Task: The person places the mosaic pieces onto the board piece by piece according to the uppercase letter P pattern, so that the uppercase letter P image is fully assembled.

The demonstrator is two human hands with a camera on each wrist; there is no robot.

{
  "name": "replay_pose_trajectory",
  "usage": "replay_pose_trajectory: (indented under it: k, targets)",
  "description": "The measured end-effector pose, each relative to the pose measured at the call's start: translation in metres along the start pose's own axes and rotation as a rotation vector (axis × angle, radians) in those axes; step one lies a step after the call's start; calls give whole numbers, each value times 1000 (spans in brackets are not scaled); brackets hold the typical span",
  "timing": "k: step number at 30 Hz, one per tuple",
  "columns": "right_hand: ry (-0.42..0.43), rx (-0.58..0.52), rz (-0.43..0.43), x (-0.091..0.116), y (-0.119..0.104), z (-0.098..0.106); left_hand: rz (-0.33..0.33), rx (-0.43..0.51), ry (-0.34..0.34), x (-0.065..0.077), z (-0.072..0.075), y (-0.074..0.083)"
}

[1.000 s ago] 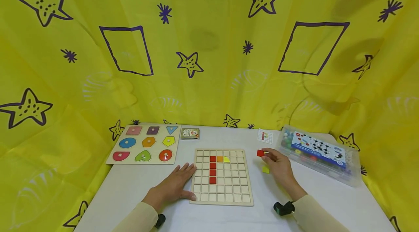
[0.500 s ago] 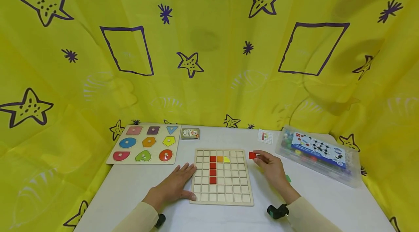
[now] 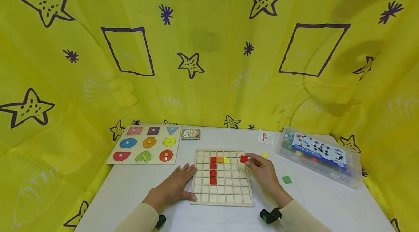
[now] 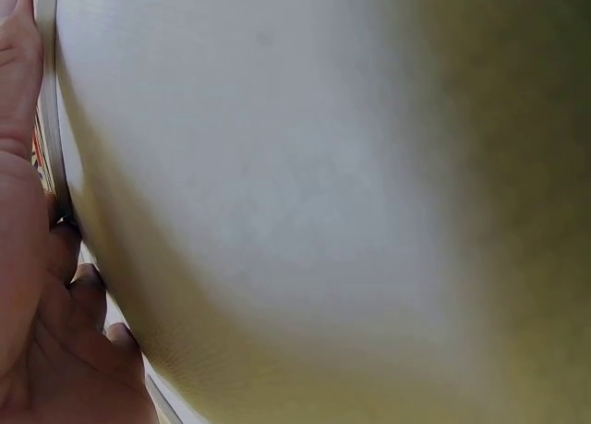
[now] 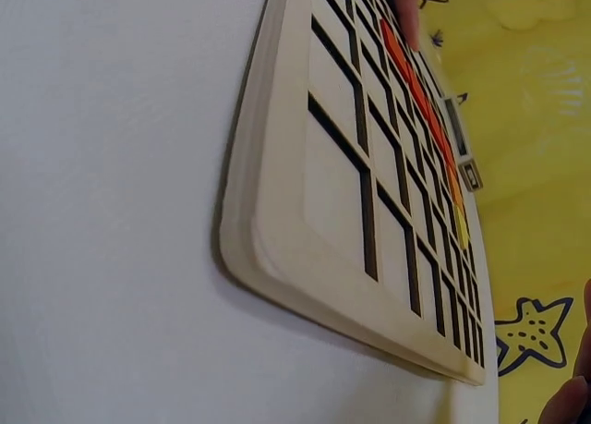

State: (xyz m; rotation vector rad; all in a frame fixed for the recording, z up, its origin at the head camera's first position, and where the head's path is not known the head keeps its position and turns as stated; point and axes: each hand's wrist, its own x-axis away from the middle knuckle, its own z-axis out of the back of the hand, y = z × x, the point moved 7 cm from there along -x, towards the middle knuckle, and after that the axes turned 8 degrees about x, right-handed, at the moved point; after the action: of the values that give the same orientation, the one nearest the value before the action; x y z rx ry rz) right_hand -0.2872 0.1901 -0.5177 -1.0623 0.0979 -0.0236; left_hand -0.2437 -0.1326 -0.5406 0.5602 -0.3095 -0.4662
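A wooden grid board (image 3: 198, 177) lies flat on the white table, with several red square tiles (image 3: 213, 166) in one column. Beside the top red tile sit an orange tile (image 3: 220, 159) and a yellow tile (image 3: 227, 160). My left hand (image 3: 175, 184) rests along the board's left edge, fingers and thumb spread. Thumb and fingers of my right hand (image 3: 263, 170) pinch a red square tile (image 3: 243, 159) over the board's upper right edge. In the right wrist view the board's near corner (image 5: 277, 248) fills the middle, and only a sliver of right fingers (image 5: 568, 401) shows.
Right of the board lie a green tile (image 3: 286, 179) and a yellow piece (image 3: 265, 155). A pattern card (image 3: 265, 137) lies behind them, next to a clear plastic box (image 3: 317, 157). A shape puzzle (image 3: 144, 144) and a small card box (image 3: 190, 134) stand back left.
My right hand has moved left with the red tile, from beside the board to its upper right edge. The green tile and yellow piece are uncovered. My left hand has stayed still.
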Motion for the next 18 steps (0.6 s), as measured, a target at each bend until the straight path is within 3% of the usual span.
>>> replay_pose_trajectory:
  k: [9,18]
  targets:
    - [-36,4,-25,6,-3,-16,3,0,0,-1,-1,0]
    - [-67,-50,1,13,-9,-29,10,-19,0,-2,-2,-4]
